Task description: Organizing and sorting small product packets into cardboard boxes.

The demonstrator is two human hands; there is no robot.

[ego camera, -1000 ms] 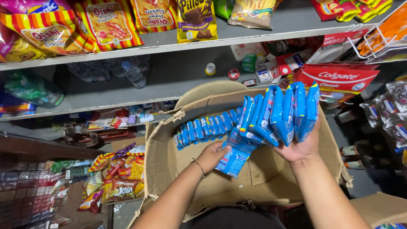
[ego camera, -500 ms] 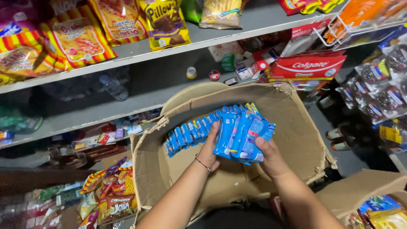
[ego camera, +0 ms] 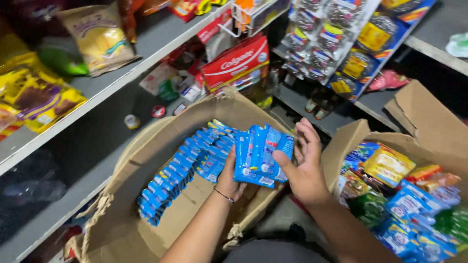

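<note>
Gripping a bundle of blue packets (ego camera: 261, 156) from both sides, over the rim of the cardboard box (ego camera: 146, 229) at about 3 o'clock. Left hand (ego camera: 229, 178) closed on the bundle's lower left corner, thumb in front and the other fingers hidden behind. Right hand (ego camera: 304, 165) pressing its thumb onto the lower right edge, the other fingers spread loose and apart behind the packets, not wrapped round them.

Changed within the last second: fanned out wide and lifted high above the box a second ago, mostly in the right hand; drawn together and lowered half a second ago; now squared into one tight, flat stack between the two hands. Judged from that, gathered and under control, no longer loose, but not yet set down anywhere.

Lying inside the box at 9 o'clock of the bundle, a long row of blue packets (ego camera: 180, 170), standing on edge and running down toward 7 o'clock, just beside the held stack and possibly touching it at the near end.

Newly in view with the head turned: a second box (ego camera: 360, 136) at 3 o'clock, full of mixed coloured packets. Above at 12 o'clock, a red carton (ego camera: 236, 63) on the shelf (ego camera: 122, 83); at 1 o'clock, hanging cards (ego camera: 341, 44) of goods.
</note>
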